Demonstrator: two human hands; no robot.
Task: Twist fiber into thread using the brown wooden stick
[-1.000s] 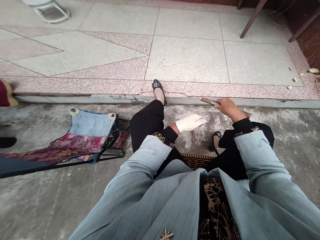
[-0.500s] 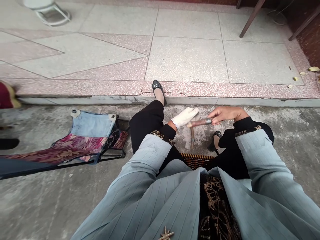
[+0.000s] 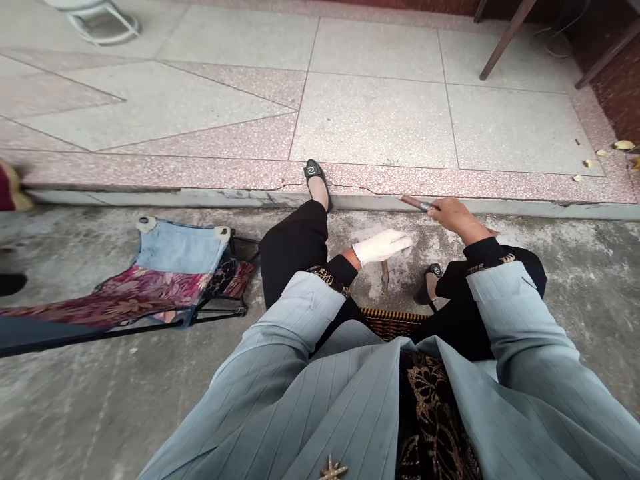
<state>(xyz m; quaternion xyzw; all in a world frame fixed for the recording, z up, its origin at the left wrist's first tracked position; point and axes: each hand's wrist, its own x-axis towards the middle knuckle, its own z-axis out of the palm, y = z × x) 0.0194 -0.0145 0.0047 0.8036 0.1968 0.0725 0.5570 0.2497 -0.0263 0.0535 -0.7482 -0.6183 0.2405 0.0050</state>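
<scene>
My right hand (image 3: pixel 457 215) is closed round a reddish-brown rod with a metal band (image 3: pixel 416 203), held out to the right over the edge of the step. My left hand (image 3: pixel 383 246), in a white glove, has its fingers together and rests low between my knees, on or just above a whitish dusty patch of concrete. Below it a short wooden stick (image 3: pixel 385 275) lies on the ground. Whether the gloved fingers grip anything is hidden. I sit on a woven stool (image 3: pixel 393 322) with black trousers and black flat shoes (image 3: pixel 316 173).
A folded camp stool with denim and floral cloth (image 3: pixel 170 273) lies on the concrete at left. A terrazzo step (image 3: pixel 210 175) runs across ahead. Wooden furniture legs (image 3: pixel 505 37) stand at top right, a white stand (image 3: pixel 100 17) at top left.
My right hand swung the rod in toward the gloved hand half a second ago, then back out to the right by the step. The gloved hand rose slightly and settled again.
</scene>
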